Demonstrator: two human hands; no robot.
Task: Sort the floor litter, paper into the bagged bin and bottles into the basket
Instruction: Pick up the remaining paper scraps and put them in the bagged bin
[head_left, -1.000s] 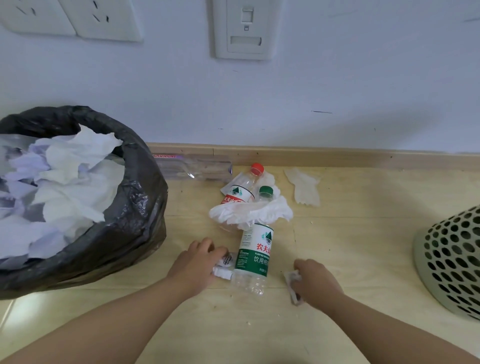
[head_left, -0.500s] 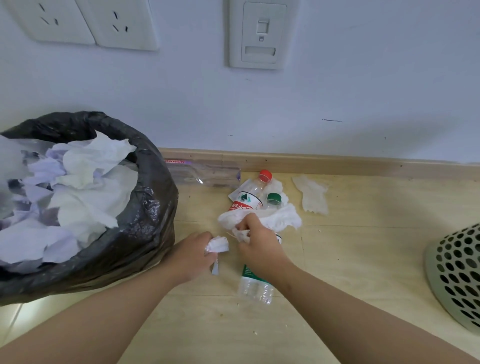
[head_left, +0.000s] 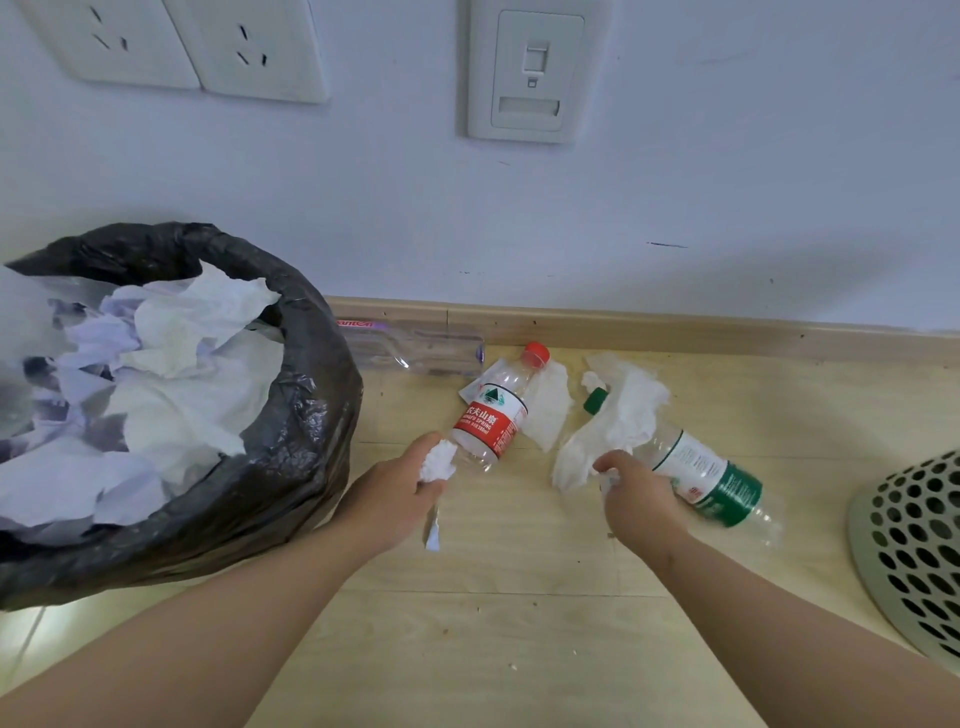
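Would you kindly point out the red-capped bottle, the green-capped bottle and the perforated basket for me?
red-capped bottle (head_left: 489, 420): head view, on its red label.
green-capped bottle (head_left: 727, 491): head view, on the green band of its label.
basket (head_left: 914, 545): head view, on its perforated side wall.

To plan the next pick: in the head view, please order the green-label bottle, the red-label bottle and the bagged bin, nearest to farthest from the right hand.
1. Green-label bottle, lying just right of the right hand.
2. Red-label bottle, to the left, by the left hand.
3. Bagged bin, far left.
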